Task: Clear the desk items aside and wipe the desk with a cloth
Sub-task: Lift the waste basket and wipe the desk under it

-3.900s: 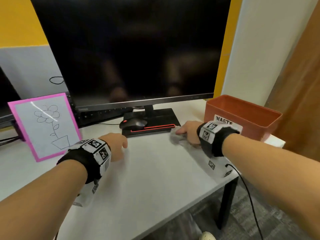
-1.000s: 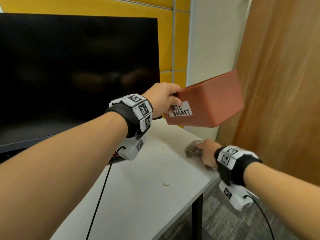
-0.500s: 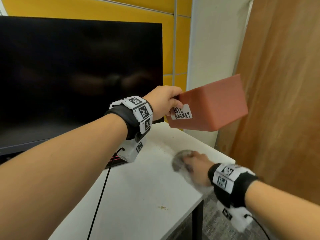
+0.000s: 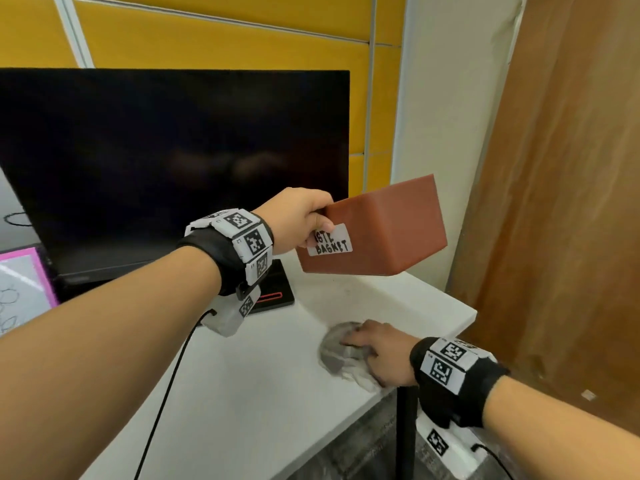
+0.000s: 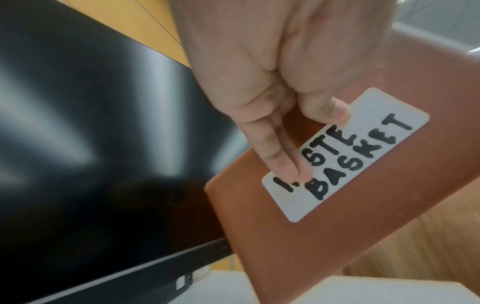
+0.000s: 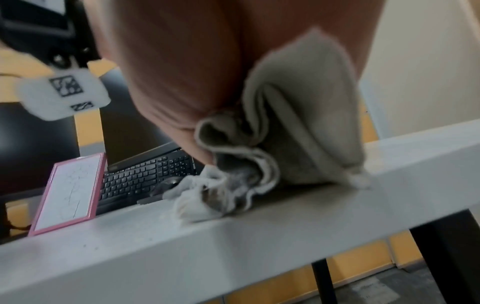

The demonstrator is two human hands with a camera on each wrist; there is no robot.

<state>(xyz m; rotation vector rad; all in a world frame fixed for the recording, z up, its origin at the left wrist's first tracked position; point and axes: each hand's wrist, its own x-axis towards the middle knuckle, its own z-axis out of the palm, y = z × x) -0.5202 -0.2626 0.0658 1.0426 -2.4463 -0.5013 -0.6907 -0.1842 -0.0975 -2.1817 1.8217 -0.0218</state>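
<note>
My left hand [image 4: 301, 220] grips the rim of the red-brown waste basket [image 4: 381, 233] and holds it tilted in the air above the desk's back right corner. In the left wrist view the thumb and fingers [image 5: 280, 156] pinch the basket [image 5: 337, 236] wall over its white label. My right hand [image 4: 381, 351] lies on a bunched grey cloth [image 4: 334, 351] and holds it against the white desk [image 4: 242, 375] near the front right edge. The right wrist view shows the cloth [image 6: 298, 133] gathered under the palm, touching the desk [image 6: 233, 246].
A large dark monitor [image 4: 173, 161] stands at the back on a black base [image 4: 277, 292]. A pink-framed drawing [image 4: 20, 289] leans at far left, next to a black keyboard [image 6: 145, 176]. A wooden panel [image 4: 571, 202] is close on the right.
The basket stood on the desk earlier; my left hand now holds it up. Over the last second the right hand slid the cloth leftward and toward me from the desk's right edge.
</note>
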